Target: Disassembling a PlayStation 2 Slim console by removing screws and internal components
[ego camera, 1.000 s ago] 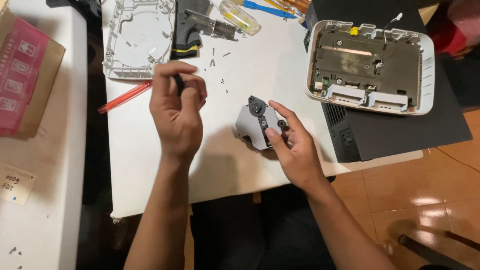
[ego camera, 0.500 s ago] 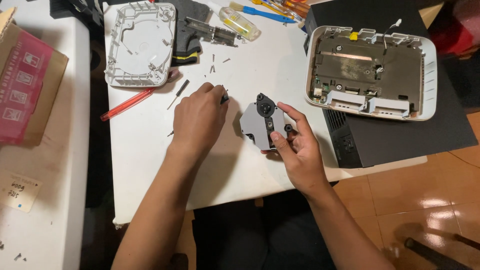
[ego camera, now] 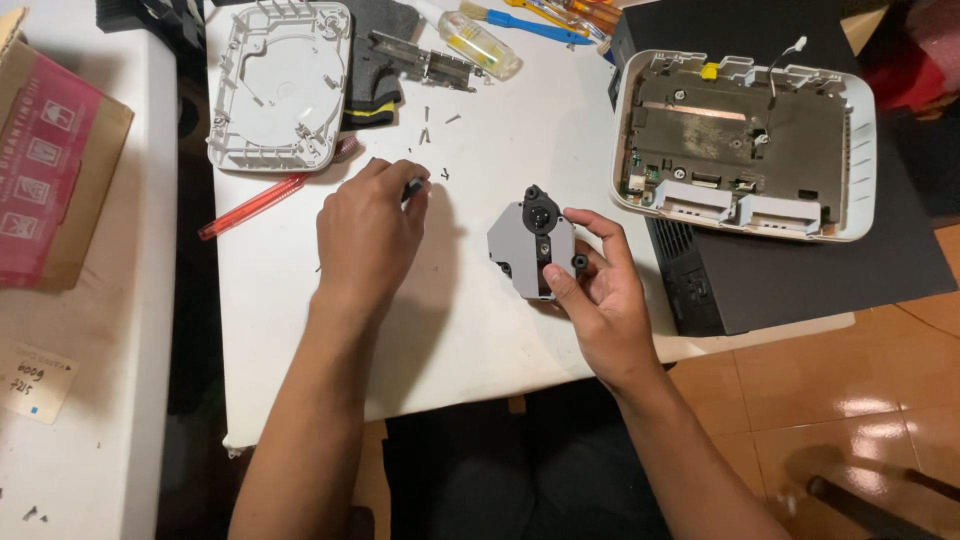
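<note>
My right hand grips a small grey drive unit with black round parts on top, lifted just above the white table. My left hand rests palm down on the table to the unit's left. Its fingertips pinch a small dark tool, most of which is hidden by the fingers. Several tiny dark screws lie scattered just beyond the left hand.
A white round-recessed lid and a red pen lie at the back left. An opened white console shell sits on a black box at right. A metal bracket, a clear bottle, and a cardboard box are also around.
My left hand came down from in front of me to the table and slid right and forward towards the screws. My right hand with the grey unit barely shifted.
</note>
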